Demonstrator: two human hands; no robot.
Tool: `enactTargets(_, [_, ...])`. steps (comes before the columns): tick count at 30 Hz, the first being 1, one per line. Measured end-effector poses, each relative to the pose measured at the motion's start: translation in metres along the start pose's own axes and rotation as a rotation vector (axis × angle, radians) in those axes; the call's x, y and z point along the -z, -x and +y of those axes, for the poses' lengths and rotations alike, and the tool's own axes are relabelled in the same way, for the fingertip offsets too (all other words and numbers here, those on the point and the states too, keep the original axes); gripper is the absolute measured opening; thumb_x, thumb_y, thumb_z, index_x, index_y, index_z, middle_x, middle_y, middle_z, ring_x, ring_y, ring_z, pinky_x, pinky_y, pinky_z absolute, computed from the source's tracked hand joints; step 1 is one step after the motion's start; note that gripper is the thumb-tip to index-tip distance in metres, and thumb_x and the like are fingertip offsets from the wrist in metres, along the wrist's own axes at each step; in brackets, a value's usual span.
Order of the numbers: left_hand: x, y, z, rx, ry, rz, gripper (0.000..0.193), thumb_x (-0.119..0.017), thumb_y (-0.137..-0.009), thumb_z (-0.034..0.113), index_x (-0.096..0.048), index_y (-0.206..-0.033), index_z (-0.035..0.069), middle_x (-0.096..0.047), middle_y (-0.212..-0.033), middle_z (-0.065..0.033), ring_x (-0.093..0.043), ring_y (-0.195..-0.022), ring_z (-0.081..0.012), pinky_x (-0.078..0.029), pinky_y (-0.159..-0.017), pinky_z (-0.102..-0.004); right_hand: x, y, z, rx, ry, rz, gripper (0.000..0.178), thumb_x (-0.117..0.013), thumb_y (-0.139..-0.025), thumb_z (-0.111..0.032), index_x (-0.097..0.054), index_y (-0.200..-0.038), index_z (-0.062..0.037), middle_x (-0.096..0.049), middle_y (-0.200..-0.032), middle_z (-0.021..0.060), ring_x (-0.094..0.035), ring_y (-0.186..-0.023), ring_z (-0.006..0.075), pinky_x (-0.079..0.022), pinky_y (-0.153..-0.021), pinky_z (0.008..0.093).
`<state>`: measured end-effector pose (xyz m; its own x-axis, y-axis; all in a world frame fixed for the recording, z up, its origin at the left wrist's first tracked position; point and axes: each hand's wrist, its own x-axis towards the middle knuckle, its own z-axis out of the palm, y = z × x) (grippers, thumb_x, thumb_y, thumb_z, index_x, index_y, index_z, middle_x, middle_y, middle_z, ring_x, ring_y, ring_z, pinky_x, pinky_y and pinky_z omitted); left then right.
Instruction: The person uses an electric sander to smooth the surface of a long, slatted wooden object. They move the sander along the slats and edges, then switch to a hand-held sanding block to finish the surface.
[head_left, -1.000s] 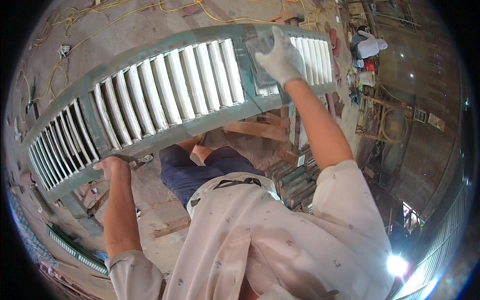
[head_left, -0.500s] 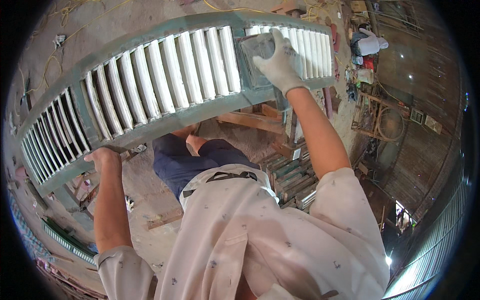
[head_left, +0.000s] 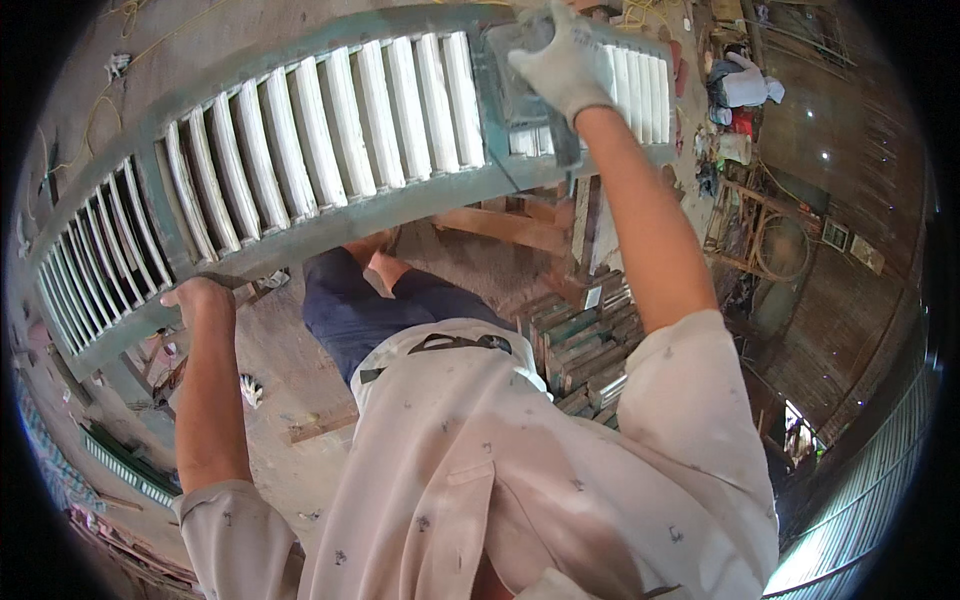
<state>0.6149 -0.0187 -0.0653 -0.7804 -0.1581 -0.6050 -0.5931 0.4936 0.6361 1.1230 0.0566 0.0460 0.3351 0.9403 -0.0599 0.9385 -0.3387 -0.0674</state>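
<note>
A long louvred shutter panel [head_left: 350,208], its frame grey-green and its slats whitish, lies raised in front of me. My bare left hand [head_left: 203,295] grips the panel's near rail toward the left, fingers bent over the edge and partly hidden. My right hand [head_left: 562,68], in a pale work glove, is closed on a dark, boxy tool [head_left: 508,95] that looks like a power sander. Motion blurs the tool; it lies over the crossbar and the first slats of the right-hand section. Its dark rear part [head_left: 565,145] hangs past the glove toward me.
Wooden trestle beams [head_left: 505,228] stand under the panel. A stack of slatted wooden pieces [head_left: 575,345] sits near my right side. Yellow cord [head_left: 95,125] trails over the floor at left. Another green louvred panel [head_left: 125,462] lies at lower left. A person [head_left: 745,85] is at far right.
My right hand and the tool have moved away from me, toward the panel's far edge. My left hand keeps its hold. The panel sits slightly higher in view.
</note>
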Motion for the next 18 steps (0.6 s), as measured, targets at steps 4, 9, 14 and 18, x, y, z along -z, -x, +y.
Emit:
enactTargets(4, [0.001,-0.002,0.0,-0.008,-0.021,0.029,0.094,-0.044,-0.112,0.066,-0.034,-0.158,-0.016,-0.061,-0.151,-0.0263,-0.064,-0.135,-0.0419,-0.053,-0.117,-0.047,0.017,-0.018,-0.01,-0.05,-0.063,0.016,0.098,-0.081,-0.078,-0.036,-0.046,-0.162,-0.0015,-0.06,-0.153,0.0287,-0.06,-0.14,0.0447,-0.048,-0.119,0.0494])
enactTargets(9, [0.006,-0.003,0.001,0.001,-0.018,0.032,0.094,-0.045,-0.111,0.066,-0.034,-0.159,-0.015,-0.06,-0.153,-0.0259,-0.063,-0.137,-0.042,-0.052,-0.119,-0.0466,0.003,-0.002,-0.011,0.014,-0.036,0.012,0.098,-0.082,-0.077,-0.037,-0.047,-0.161,-0.001,-0.06,-0.151,0.0299,-0.059,-0.141,0.0447,-0.048,-0.12,0.049])
enactTargets(14, [0.003,0.006,0.001,0.008,-0.017,-0.016,0.094,-0.046,-0.111,0.066,-0.034,-0.16,-0.014,-0.059,-0.155,-0.0254,-0.062,-0.139,-0.042,-0.051,-0.12,-0.0462,0.012,-0.012,-0.002,-0.042,-0.09,-0.016,0.098,-0.082,-0.076,-0.037,-0.047,-0.162,-0.0039,-0.061,-0.149,0.0306,-0.06,-0.14,0.0447,-0.05,-0.118,0.0491])
enactTargets(18, [0.009,0.008,0.006,0.019,0.001,-0.007,0.094,-0.046,-0.111,0.066,-0.034,-0.16,-0.013,-0.058,-0.157,-0.0251,-0.061,-0.14,-0.0421,-0.05,-0.121,-0.0459,0.031,0.021,-0.034,-0.12,-0.065,-0.19,0.112,-0.083,-0.075,-0.037,-0.031,-0.173,-0.0186,-0.059,-0.154,0.0298,-0.059,-0.142,0.0422,-0.047,-0.121,0.0461])
